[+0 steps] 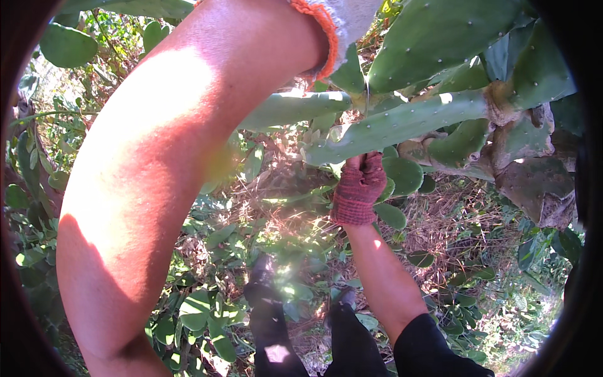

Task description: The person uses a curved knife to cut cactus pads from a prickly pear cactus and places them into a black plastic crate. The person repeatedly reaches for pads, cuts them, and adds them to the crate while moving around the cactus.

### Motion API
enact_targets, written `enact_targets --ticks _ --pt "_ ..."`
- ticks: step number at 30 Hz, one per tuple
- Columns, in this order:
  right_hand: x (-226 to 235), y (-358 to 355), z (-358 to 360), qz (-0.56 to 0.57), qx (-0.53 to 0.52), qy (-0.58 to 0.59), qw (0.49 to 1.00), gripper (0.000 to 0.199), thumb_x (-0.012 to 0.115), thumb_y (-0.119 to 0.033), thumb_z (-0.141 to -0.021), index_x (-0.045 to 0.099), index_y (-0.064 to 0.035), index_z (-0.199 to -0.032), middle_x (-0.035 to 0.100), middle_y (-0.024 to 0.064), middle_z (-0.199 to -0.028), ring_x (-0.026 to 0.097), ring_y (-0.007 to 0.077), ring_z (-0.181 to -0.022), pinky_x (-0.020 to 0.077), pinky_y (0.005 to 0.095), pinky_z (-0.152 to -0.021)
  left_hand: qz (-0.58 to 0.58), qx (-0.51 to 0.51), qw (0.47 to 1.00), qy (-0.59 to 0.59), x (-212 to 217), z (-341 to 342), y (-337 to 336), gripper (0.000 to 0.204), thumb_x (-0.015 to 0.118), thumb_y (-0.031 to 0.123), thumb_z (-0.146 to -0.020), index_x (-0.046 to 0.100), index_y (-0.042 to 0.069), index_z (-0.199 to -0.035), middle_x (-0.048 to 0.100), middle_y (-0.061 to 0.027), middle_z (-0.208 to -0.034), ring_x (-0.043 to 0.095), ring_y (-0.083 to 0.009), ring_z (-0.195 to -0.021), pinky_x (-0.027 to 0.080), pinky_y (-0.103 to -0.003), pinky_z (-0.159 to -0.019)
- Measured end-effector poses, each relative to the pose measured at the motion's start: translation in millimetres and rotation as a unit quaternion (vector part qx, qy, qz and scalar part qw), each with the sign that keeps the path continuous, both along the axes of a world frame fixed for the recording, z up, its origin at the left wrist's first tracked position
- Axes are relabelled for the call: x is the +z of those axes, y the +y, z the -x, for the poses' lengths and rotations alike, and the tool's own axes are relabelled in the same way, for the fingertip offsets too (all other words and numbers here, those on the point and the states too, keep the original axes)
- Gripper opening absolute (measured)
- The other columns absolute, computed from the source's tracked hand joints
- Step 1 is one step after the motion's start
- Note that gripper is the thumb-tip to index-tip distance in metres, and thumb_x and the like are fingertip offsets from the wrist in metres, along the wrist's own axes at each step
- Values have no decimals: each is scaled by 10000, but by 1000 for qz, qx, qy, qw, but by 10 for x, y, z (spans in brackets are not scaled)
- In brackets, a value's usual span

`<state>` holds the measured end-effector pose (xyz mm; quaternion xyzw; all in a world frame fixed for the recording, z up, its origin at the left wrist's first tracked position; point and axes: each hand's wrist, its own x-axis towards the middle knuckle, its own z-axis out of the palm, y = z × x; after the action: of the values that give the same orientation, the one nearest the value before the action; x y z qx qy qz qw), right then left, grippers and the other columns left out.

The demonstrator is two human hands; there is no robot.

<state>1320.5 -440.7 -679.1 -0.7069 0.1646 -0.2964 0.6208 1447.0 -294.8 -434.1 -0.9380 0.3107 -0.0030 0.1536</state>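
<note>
R grip, a dark-red gloved hand [359,191], is curling up against the underside of a long green cactus pad [411,125], mid-plant, R of center; fingertips are hiding, so I can't tell if it's clamping the pad or smth else. From my remote seat I'm judging this step as working at the pad's underside; the next move is probably calling for a steady wrist & care w/ spines. R forearm [383,273] is slanting up-left out of a black sleeve [433,349], wrist near straight. L arm [144,176] is arcing big across the frame, its pale-grey, orange-cuffed glove [355,22] running off the top edge, so I can't tell that grip's state. Farther out, dark trouser legs [276,339] are standing amid low undergrowth [465,232].
</note>
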Motion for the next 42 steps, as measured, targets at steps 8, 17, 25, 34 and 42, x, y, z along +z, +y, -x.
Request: enact_targets --ticks 8,17,25,34,42 --pt "-28 -61 -5 -2 16 18 1000 180 591 -101 -928 617 -11 -1081 641 4 -918 554 68 -807 445 225 -725 -11 3 1000 22 12 -16 -16 140 676 131 -808 722 34 -898 689 -132 -816 680 -226 -758 567 -340 -690" --pt "-175 -254 -69 -124 107 -7 987 201 577 -43 -883 598 2 -1078 644 37 -965 581 104 -849 470 243 -734 -8 -3 1000 21 33 -90 -53 145 679 133 -801 718 34 -899 683 -129 -798 678 -236 -747 564 -349 -689" --pt "5 -133 -98 -122 75 -13 990 168 563 40 -834 603 -4 -991 630 44 -867 592 123 -785 482 240 -679 -4 -2 1000 14 5 -52 -14 146 679 136 -798 715 37 -900 679 -129 -792 676 -245 -742 561 -357 -687" --pt "-296 -272 -128 200 37 29 979 73 612 -84 -866 596 -47 -926 619 5 -829 587 127 -706 481 252 -641 9 1 1000 -15 -77 -64 -75 148 679 139 -794 711 41 -901 675 -129 -785 674 -254 -736 558 -365 -685" --pt "-302 -211 -31 -12 101 -17 995 308 617 -275 -935 595 7 -1059 664 59 -927 579 124 -803 476 280 -732 6 5 1000 -25 -133 -31 -34 150 679 142 -791 708 44 -902 672 -128 -779 672 -262 -730 555 -373 -684"
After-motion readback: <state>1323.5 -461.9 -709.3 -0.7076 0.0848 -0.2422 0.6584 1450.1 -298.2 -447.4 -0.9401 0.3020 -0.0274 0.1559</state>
